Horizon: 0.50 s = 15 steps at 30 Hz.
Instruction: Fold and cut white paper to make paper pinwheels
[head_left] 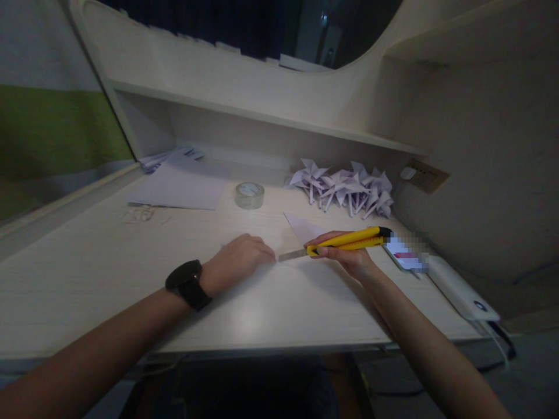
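Note:
My right hand (345, 259) grips a yellow box cutter (347, 240), its blade out and pointing left. The blade's tip is close to the fingertips of my left hand (244, 256). My left hand is closed low over the desk with its fingers together; anything in them is too small or hidden to make out. A black watch (187, 282) is on the left wrist. Partly behind my right hand lies a piece of white paper (301, 227) with a pointed corner.
A roll of clear tape (249, 196) stands beyond my left hand. White paper sheets (183, 183) lie back left, with small scraps (142, 215) before them. Several paper pinwheels (345, 186) are piled back right. A phone (404, 256) and a white power strip (460, 288) lie at the right.

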Each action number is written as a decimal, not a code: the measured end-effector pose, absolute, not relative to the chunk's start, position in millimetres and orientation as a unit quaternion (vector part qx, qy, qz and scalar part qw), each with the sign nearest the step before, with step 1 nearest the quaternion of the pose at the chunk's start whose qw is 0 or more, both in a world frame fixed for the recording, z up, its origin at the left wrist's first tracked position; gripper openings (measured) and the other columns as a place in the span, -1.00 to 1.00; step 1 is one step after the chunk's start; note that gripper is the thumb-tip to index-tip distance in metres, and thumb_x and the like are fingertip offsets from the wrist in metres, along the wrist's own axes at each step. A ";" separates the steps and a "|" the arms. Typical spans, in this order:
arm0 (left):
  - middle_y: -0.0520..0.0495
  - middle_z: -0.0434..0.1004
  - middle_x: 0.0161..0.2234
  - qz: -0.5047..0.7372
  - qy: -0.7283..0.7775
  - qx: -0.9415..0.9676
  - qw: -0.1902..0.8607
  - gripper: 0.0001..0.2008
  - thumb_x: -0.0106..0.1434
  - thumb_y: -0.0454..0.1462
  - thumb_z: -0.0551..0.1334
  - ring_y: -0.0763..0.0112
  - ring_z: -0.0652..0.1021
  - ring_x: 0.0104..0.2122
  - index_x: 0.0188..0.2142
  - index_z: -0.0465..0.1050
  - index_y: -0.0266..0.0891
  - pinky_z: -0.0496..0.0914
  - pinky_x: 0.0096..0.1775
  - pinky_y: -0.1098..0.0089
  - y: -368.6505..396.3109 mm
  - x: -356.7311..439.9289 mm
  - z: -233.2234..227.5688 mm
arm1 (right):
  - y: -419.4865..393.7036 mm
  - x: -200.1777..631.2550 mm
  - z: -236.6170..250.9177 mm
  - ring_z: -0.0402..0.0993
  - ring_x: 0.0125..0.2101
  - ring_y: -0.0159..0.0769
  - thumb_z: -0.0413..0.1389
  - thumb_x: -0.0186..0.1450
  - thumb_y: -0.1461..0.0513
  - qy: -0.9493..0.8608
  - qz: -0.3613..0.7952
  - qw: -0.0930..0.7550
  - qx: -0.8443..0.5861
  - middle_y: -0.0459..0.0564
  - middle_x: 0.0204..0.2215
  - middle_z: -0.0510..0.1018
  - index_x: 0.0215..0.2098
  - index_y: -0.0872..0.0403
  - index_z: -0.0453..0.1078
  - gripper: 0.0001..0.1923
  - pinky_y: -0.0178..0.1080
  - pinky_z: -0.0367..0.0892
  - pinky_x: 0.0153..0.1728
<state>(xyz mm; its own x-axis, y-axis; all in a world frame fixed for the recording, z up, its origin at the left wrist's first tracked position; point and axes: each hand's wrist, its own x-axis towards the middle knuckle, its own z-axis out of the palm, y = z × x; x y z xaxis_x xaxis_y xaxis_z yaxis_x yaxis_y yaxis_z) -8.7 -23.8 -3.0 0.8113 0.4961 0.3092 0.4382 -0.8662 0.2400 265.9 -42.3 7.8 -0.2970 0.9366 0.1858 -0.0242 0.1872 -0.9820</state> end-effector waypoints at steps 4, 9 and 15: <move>-0.02 0.60 -0.27 0.190 0.236 0.949 0.087 -0.83 0.34 -0.29 0.14 0.33 0.51 -0.24 -0.24 0.53 -0.14 0.28 -0.12 0.28 -23.4 -8.9 -3.4 | -43.0 265.6 8.5 0.53 -0.29 -0.22 0.34 0.05 0.24 -0.620 0.516 0.459 -0.372 0.04 -0.28 0.63 -0.31 0.07 0.58 -0.79 -0.20 0.44 -0.23; -0.02 0.59 -0.27 0.180 0.239 0.950 0.085 -0.82 0.34 -0.30 0.13 0.32 0.50 -0.23 -0.23 0.52 -0.14 0.28 -0.10 0.27 -22.1 -9.2 -5.5 | -43.8 264.8 9.4 0.52 -0.30 -0.25 0.34 0.06 0.23 -0.624 0.512 0.460 -0.371 0.03 -0.29 0.63 -0.31 0.06 0.58 -0.80 -0.21 0.43 -0.24; -0.01 0.58 -0.34 0.185 0.246 0.949 0.074 -0.85 0.33 -0.28 0.15 0.32 0.49 -0.28 -0.28 0.52 -0.14 0.28 -0.14 0.28 -24.2 -9.2 -4.8 | -44.6 262.9 9.6 0.53 -0.31 -0.25 0.34 0.05 0.21 -0.621 0.510 0.466 -0.370 0.02 -0.30 0.64 -0.33 0.05 0.58 -0.80 -0.22 0.44 -0.26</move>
